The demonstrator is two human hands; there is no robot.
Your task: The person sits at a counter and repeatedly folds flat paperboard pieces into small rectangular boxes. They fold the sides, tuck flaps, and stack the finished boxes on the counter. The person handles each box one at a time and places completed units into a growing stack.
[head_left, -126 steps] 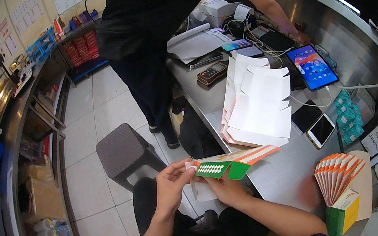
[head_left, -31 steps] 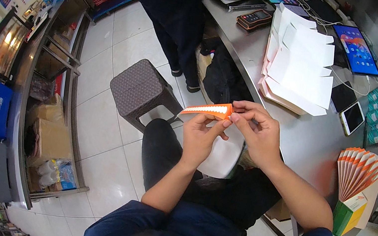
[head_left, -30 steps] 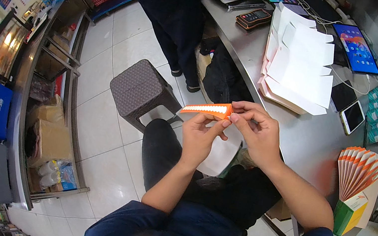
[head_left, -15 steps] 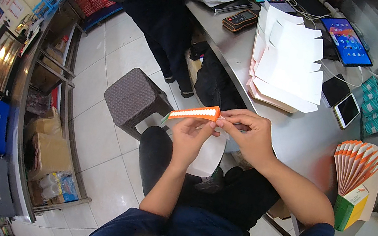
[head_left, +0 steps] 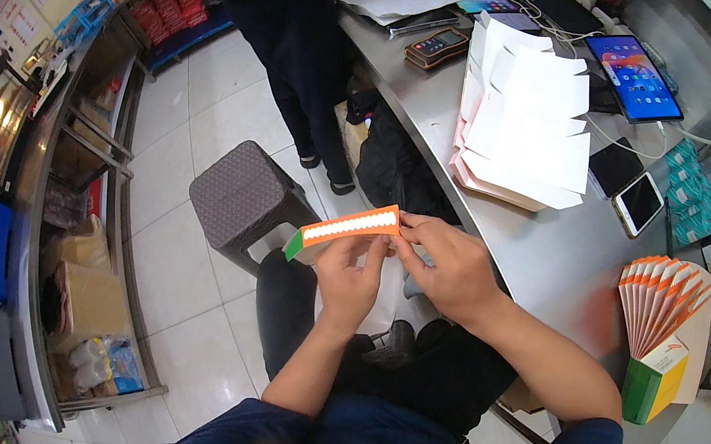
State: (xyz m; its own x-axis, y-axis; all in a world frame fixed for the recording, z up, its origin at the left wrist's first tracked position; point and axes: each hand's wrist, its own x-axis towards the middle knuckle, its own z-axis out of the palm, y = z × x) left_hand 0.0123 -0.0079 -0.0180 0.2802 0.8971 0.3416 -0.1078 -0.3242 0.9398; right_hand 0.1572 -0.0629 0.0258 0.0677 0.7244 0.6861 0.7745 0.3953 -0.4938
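Over my lap I hold a thin cardboard carton (head_left: 353, 225), with an orange edge, a white scalloped band and a green end. My left hand (head_left: 347, 280) grips it from below, thumb and fingers closed. At the carton's right corner, the fingers of my right hand (head_left: 452, 268) pinch the card. Part of the carton is hidden behind my hands. On the steel table (head_left: 547, 270) ahead of my right arm lies a stack of flat white die-cut carton blanks (head_left: 525, 124). Farther right, several folded orange, green and yellow cartons (head_left: 657, 356) stand nested in a fan.
A tablet (head_left: 636, 77), a white-edged phone (head_left: 638, 203), an orange-black handheld device (head_left: 437, 47) and cables lie on the table. A dark plastic stool (head_left: 249, 203) stands ahead left. Beyond it stands a person in dark clothes (head_left: 285, 29). Shelving (head_left: 95, 271) lines the left.
The carton has turned so its banded side and green end show more, with the green end lower. My right hand has shifted slightly left and down. The pale panel below my hands shows less.
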